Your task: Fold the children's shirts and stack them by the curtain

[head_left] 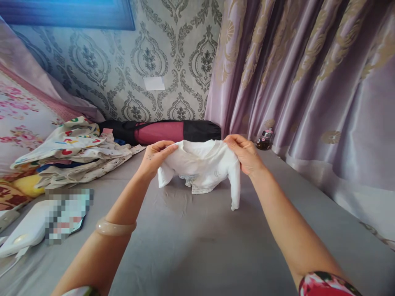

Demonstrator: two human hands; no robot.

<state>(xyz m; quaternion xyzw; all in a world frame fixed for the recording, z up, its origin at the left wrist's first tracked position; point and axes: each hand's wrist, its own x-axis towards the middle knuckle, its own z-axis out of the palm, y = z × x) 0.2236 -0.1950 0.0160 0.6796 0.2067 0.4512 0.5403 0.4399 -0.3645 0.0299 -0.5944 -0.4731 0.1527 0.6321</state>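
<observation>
Head view: grey sheet (197,250) beneath; white shirt (203,154) stretched between the hands, above the sheet. Left hand (156,156) and right hand (245,155) each pinch a shoulder, thumb against fingers. Judged risks: soft fabric may slip if either pinch loosens; dangling sleeve (235,187) may crumple under when lowered. Phone-like slab (69,218): pixelated, unreadable. Chest print (217,173): too small to read.

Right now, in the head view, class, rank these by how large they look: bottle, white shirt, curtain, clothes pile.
1. Curtain
2. Clothes pile
3. White shirt, held by the left hand and right hand
4. Bottle
</observation>
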